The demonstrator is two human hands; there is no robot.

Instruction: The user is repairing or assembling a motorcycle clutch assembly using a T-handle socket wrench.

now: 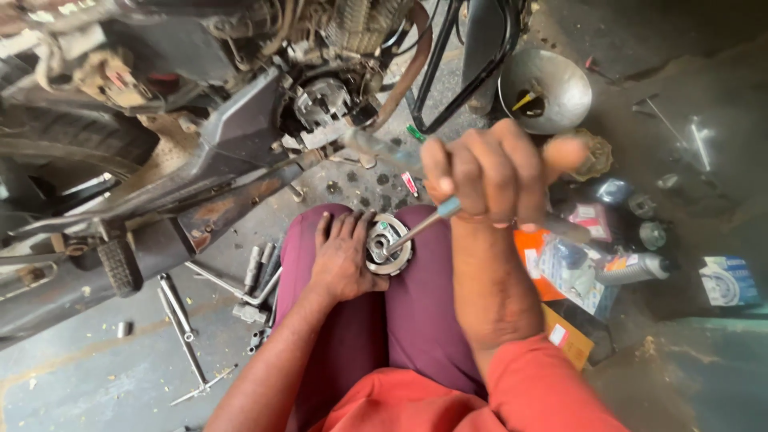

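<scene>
Steadiness mattered: left hand (pixel 342 258) pressed the hub (pixel 389 244) flat on the lap, fingers spread open, while right hand (pixel 488 172) gripped the screwdriver (pixel 424 224); its tip should have stayed seated squarely.

Left hand (pixel 342 258) flat on thigh, steadying a round metal clutch assembly (pixel 389 243) on the knees. Right hand (pixel 488 172) grips a screwdriver (pixel 424 222), tip inside the assembly. Socket wrenches (pixel 254 280) lie on the floor just beside the left hand.
</scene>
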